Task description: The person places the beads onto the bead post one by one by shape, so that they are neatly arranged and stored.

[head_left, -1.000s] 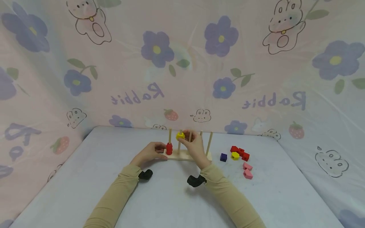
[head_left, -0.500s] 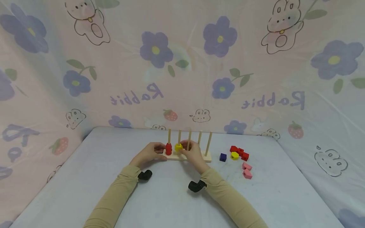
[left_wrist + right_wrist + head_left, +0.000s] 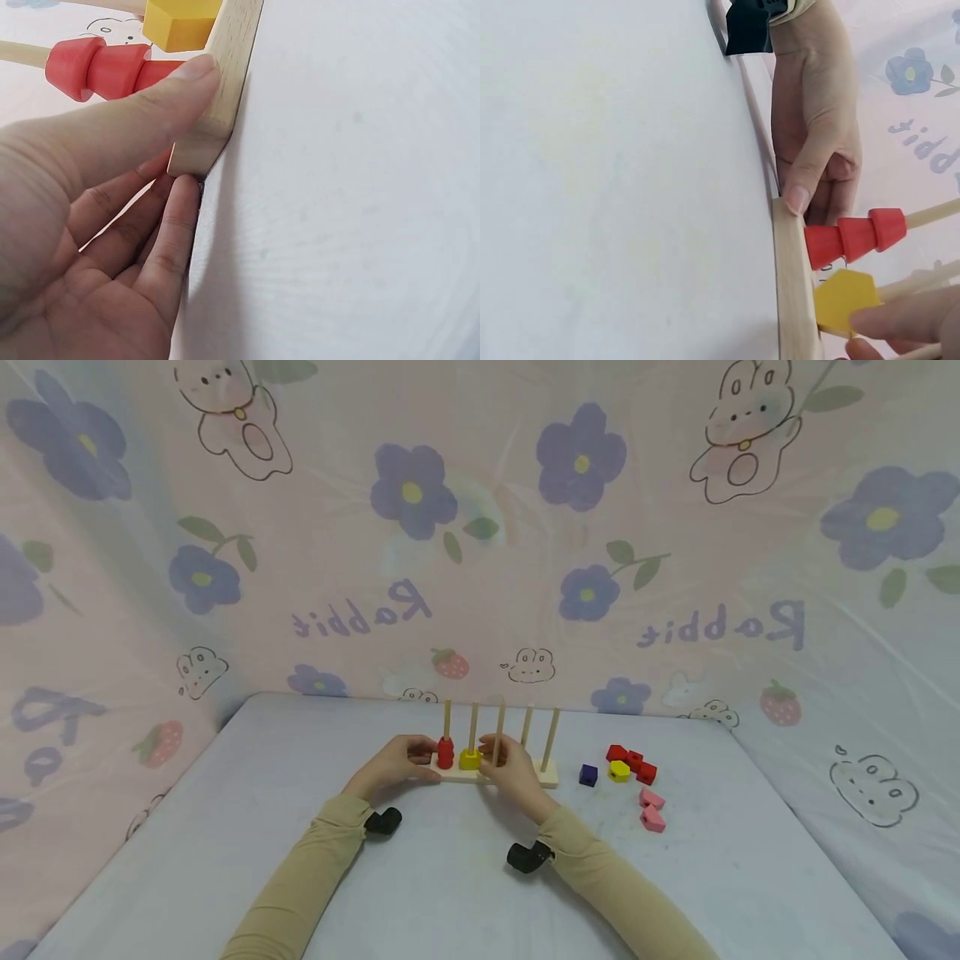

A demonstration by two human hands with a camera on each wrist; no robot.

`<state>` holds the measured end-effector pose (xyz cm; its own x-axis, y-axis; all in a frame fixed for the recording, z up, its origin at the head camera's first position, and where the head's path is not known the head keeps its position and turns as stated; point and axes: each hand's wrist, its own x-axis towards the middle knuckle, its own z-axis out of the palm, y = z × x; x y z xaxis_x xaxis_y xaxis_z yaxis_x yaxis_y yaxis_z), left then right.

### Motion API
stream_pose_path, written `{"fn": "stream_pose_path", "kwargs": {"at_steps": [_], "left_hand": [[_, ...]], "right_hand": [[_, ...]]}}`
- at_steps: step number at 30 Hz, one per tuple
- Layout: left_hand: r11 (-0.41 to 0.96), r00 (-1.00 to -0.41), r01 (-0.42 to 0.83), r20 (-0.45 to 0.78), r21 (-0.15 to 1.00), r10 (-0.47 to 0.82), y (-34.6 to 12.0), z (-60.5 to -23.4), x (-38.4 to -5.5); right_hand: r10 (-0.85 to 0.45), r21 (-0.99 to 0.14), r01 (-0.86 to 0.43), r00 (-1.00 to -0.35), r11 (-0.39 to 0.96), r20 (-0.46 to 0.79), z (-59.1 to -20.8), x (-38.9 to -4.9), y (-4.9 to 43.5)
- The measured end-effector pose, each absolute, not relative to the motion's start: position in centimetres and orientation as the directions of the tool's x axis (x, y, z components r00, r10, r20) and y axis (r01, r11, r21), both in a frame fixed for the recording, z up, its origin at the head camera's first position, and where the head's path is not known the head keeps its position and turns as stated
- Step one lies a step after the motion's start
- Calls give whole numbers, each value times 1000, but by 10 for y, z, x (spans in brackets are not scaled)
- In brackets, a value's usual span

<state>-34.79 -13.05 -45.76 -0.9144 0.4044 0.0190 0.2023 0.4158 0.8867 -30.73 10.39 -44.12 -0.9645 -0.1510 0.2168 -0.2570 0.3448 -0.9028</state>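
A wooden rack (image 3: 459, 776) with several upright pegs stands on the table. My left hand (image 3: 393, 762) grips its left end, thumb on top and fingers against the end face, as the left wrist view shows. Stacked red beads (image 3: 446, 754) sit on the leftmost peg. On the second peg, a yellow hexagonal bead (image 3: 470, 760) rests down at the base. Just right of this bead is my right hand (image 3: 517, 777), its fingers loosely bent and parted. In the right wrist view a fingertip (image 3: 866, 321) overlaps the yellow bead's edge; whether it touches is unclear.
Right of the rack lie a dark purple cube bead (image 3: 588, 775), another yellow bead (image 3: 618, 771), several red beads (image 3: 634, 762) and two pink beads (image 3: 652, 818). A patterned cloth (image 3: 480, 568) hangs behind the table (image 3: 450, 893).
My right hand has brought the yellow bead down the second peg to the base, then drawn slightly right off it. My left hand has kept its grip on the rack's end.
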Motion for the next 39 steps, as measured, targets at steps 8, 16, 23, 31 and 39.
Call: {"fn": "stream_pose_path", "kwargs": {"at_steps": [8, 16, 23, 31, 39], "left_hand": [[414, -917, 197, 18, 889, 398, -128, -457, -345], [426, -922, 183, 4, 886, 388, -128, -460, -347], [440, -924, 184, 2, 879, 382, -128, -459, -347], [443, -920, 206, 18, 873, 392, -129, -457, -347], [432, -918, 204, 19, 878, 396, -129, -456, -346]], "right_hand": [[-277, -878, -282, -944, 387, 181, -430, -289, 127], [-360, -846, -326, -917, 422, 173, -422, -272, 165], [-405, -799, -409, -885, 441, 230, -406, -258, 205], [-400, -757, -454, -874, 470, 276, -388, -250, 250], [-350, -701, -442, -893, 560, 283, -386, -258, 284]]}}
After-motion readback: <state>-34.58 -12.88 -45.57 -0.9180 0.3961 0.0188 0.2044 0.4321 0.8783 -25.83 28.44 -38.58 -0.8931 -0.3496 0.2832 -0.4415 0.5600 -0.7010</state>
